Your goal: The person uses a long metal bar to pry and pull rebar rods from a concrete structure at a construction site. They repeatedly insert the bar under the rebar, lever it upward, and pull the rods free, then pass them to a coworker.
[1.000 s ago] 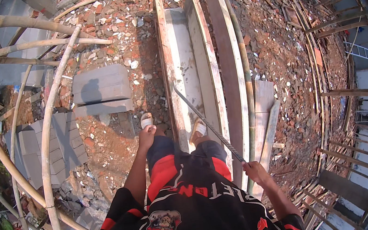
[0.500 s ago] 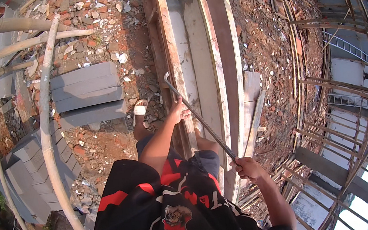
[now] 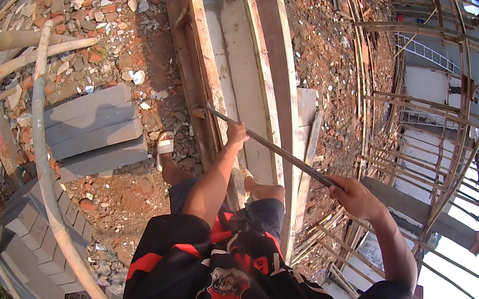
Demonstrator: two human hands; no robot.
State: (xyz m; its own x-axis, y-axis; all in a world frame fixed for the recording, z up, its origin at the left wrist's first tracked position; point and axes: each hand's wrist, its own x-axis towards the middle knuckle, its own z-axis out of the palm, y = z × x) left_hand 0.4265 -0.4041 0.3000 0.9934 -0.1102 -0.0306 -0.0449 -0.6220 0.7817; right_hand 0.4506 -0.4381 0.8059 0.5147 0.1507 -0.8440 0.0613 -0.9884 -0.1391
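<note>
A long ribbed metal crowbar (image 3: 286, 154) slants across a timber formwork board (image 3: 205, 50). My left hand (image 3: 237, 135) is wrapped round it near its far end, just above the board. The far tip lies at the board's left side, by a short wooden crosspiece (image 3: 199, 113); I cannot tell if it touches. My right hand (image 3: 353, 196) grips the near end, out to the right. Beside the board runs a pale concrete beam (image 3: 242, 57), with another timber edge (image 3: 265, 84) along it.
Bamboo poles (image 3: 42, 146) cross the left side. Grey blocks (image 3: 92, 124) lie on rubble ground (image 3: 109, 51), with more blocks stacked (image 3: 36, 227) lower left. My sandalled left foot (image 3: 164, 148) stands on the rubble. At right are wooden scaffolding (image 3: 427, 92) and a ladder (image 3: 421, 50).
My right hand has swung right and a little farther out, with the crowbar's near end. My left hand has slid slightly right too. The crowbar's hooked tip has turned, its bend no longer showing.
</note>
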